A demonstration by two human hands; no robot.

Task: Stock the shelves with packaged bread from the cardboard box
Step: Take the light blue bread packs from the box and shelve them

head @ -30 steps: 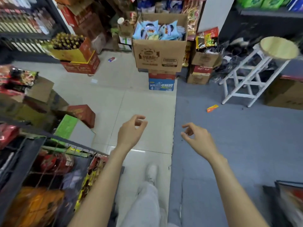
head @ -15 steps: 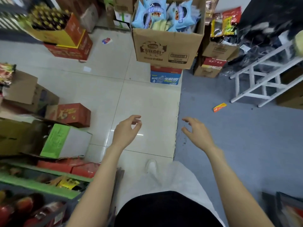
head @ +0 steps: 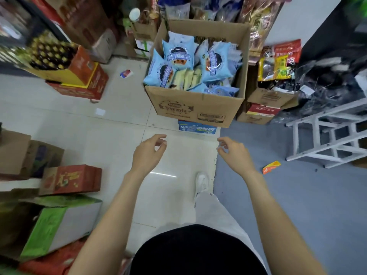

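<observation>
Now we stand much closer to the cardboard box (head: 196, 105) than a second ago: it has swelled from a small shape at the far end of the aisle to fill the upper middle of the head view, and its open top shows plainly. Both our hands are empty. The left hand (head: 148, 153) and the right hand (head: 235, 153) hang out ahead of us over the pale floor tiles (head: 111, 139), fingers loosely curled and holding nothing, well short of the box's near wall. They have kept this same slack shape through the approach.

Inside the box, light-blue bread packets (head: 178, 54) stand upright and crowded, with a few cream-coloured packets (head: 185, 78) wedged between them. The box sits raised on a blue printed carton (head: 197, 129). A white step stool (head: 329, 133) stands to the right on the grey floor, and a crate of bottles (head: 51, 54) sits to the left.

We judge this the walk back for another load; no packet is in hand yet. The next reach looks to be forward and up over the near rim.
</observation>
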